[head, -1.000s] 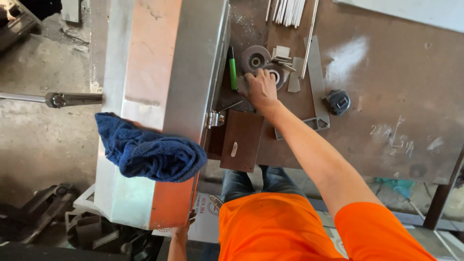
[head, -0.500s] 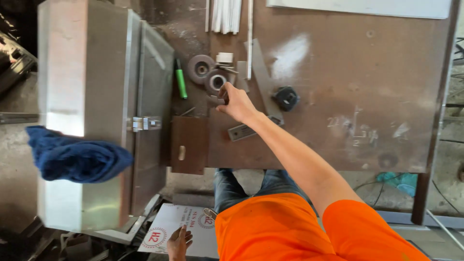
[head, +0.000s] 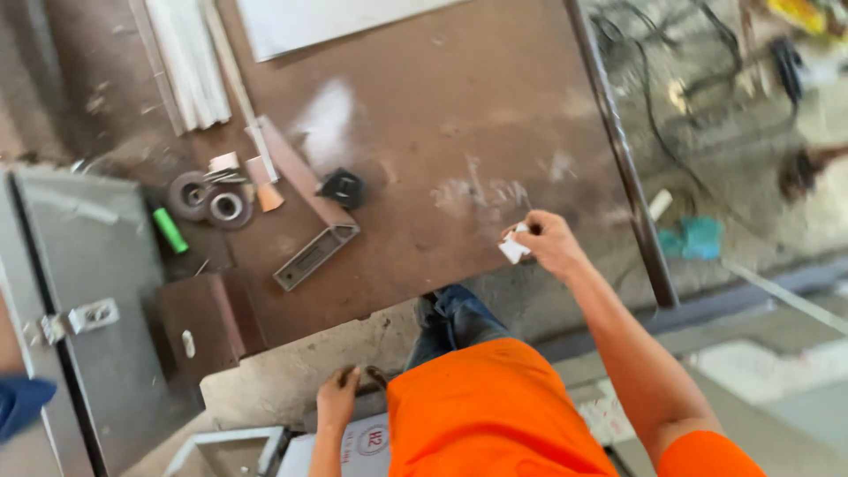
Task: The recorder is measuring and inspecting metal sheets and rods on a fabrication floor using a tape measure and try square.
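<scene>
The right hand (head: 549,243) pinches a small white piece (head: 513,250) at its fingertips over the near edge of the table (head: 459,132), its long axis unclear, while the left hand (head: 338,399), far lower-left, rests fingers-down on a white box (head: 353,446).

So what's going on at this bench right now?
A person in an orange shirt leans over a rusty brown metal worktable. The right hand pinches a small white piece just above the table's near edge. The left hand hangs low by a white sheet with a red mark. On the table lie two grinding discs, a green marker, a length of rectangular metal tube and a small black part. A grey metal cabinet stands at the left.
</scene>
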